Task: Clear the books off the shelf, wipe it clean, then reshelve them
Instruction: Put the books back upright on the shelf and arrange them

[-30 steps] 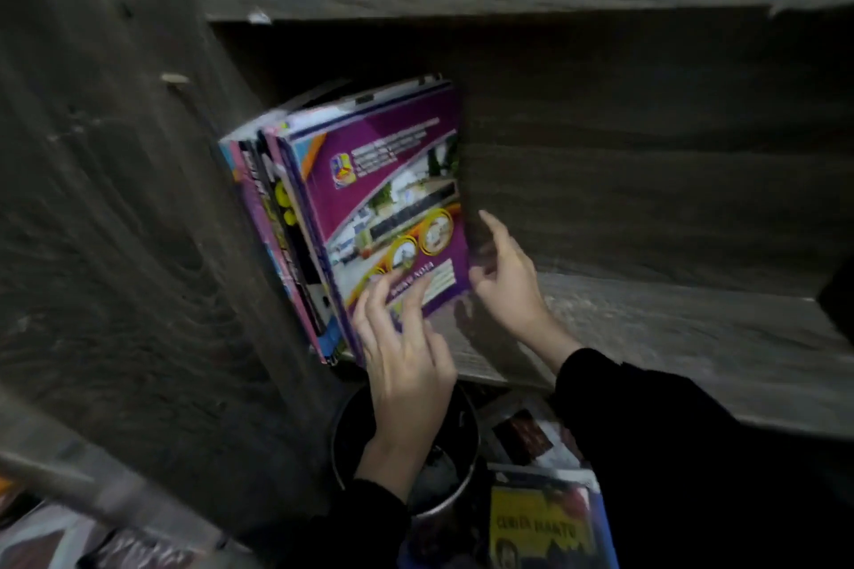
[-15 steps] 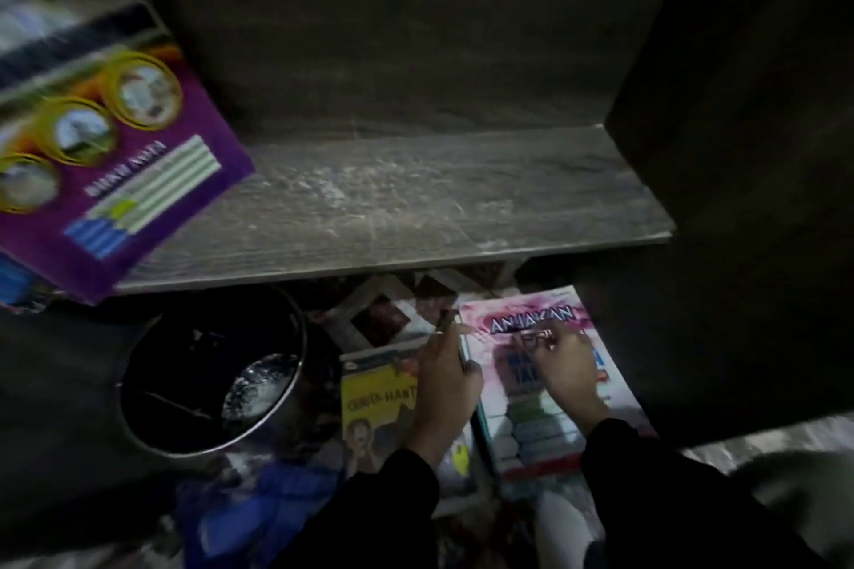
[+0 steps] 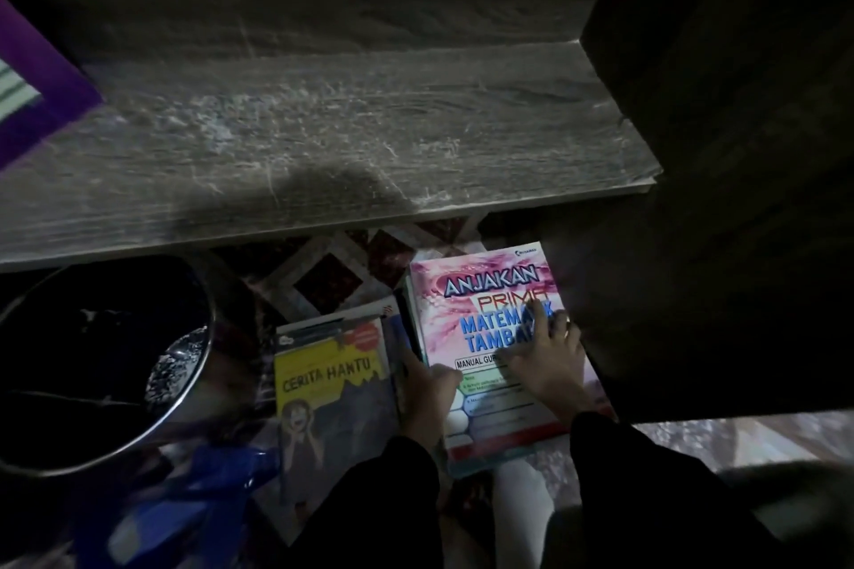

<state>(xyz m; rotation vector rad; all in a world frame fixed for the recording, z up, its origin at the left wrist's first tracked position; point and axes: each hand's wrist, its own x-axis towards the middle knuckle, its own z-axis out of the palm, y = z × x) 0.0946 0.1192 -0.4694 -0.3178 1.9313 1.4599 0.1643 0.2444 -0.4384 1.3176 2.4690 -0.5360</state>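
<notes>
The wooden shelf board [image 3: 323,139] lies bare and streaked across the middle of the view. A purple book [image 3: 32,102] leans in at its far left edge. On the floor below lies a pink maths book [image 3: 490,291], on top of other books. My left hand [image 3: 425,388] grips its left edge, thumb on the cover and fingers down the side. My right hand [image 3: 545,356] rests flat on the cover near the right edge, fingers spread. A yellow ghost-story book [image 3: 323,379] lies just left of it.
A metal bucket [image 3: 203,365] with dark water stands on the floor at the left. Something blue [image 3: 185,494] lies below it. The dark upright side panel [image 3: 721,152] of the shelf unit rises at the right. Patterned floor [image 3: 328,277] shows under the shelf.
A second ago both hands pressed on the purple books standing on the shelf. Since then the view has dropped to the floor, where both hands hold the pink book.
</notes>
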